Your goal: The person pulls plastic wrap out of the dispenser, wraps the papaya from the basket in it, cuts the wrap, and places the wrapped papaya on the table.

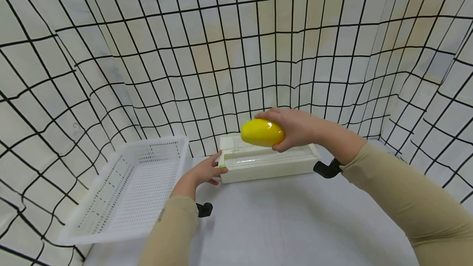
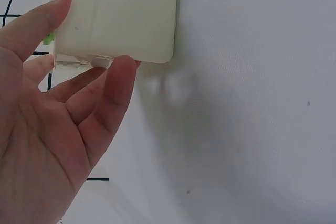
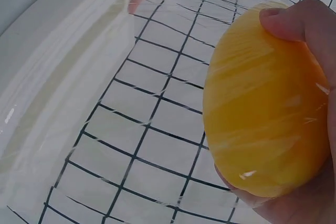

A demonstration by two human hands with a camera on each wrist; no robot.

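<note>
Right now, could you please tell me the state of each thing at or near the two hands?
Yellow object, held up in the right hand.
Cream box, apparently open on top, held at one end by the left hand.
Clear film, seemingly partly drawn out.
Green tab, at the box's left end.
White basket, right side up, open-topped.

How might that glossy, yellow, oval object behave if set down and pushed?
The glossy, yellow, oval object would probably roll, given its rounded sides. Its shine suggests a slippery surface. It seems firm: the right hand grips it without visible denting.
</note>
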